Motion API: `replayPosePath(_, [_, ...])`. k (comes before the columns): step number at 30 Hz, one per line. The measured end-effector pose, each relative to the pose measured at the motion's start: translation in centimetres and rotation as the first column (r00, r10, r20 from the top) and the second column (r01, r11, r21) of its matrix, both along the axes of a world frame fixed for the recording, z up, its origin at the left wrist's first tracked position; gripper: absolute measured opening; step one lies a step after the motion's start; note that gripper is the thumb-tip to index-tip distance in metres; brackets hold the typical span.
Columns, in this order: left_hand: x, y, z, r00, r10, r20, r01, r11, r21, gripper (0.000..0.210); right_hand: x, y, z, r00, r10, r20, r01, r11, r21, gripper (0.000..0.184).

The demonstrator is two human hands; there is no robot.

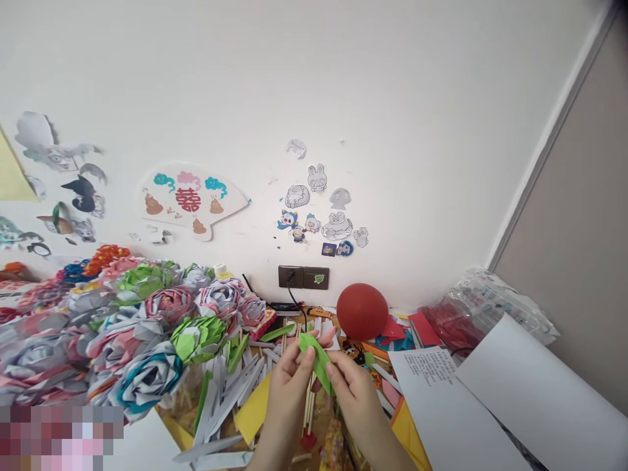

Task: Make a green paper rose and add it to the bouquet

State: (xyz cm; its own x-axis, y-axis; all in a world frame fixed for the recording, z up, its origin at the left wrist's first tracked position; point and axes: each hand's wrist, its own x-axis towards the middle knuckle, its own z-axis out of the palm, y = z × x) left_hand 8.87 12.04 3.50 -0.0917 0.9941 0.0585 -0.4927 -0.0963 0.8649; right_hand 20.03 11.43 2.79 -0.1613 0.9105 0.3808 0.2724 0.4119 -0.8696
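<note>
A folded strip of green paper [318, 362] is held up between my two hands, slanting from upper left to lower right. My left hand [293, 366] pinches its upper end with the thumb on top. On the lower right end, the thumb and fingers of my right hand [349, 378] are closed. Below the hands, several thin wooden sticks [309, 409] lie on the littered table. Folded white paper strips [233, 399] and a yellow paper sheet [254, 409] are to the left of my left hand.
Many folded paper flowers [150, 376] are heaped at the left. A red balloon [362, 311] sits near the wall, behind my hands. White sheets [544, 392] and a clear plastic bag [505, 304] lie at the right. A black cable [296, 301] hangs from the wall socket [304, 277].
</note>
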Motion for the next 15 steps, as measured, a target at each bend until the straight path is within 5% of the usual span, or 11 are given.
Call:
replayPosePath(10, [0.4,-0.2,0.3,0.996,0.07,0.061,-0.068,0.997,-0.022,0.045,-0.2,-0.1,0.2,0.999,0.009,-0.034,-0.01,0.999,-0.03,0.031])
replayPosePath(15, [0.9,-0.3,-1.2,0.994,0.107,0.013,-0.106,0.992,-0.066,0.038,-0.3,-0.1,-0.2,0.996,0.002,-0.086,-0.003,1.0,-0.017,0.031])
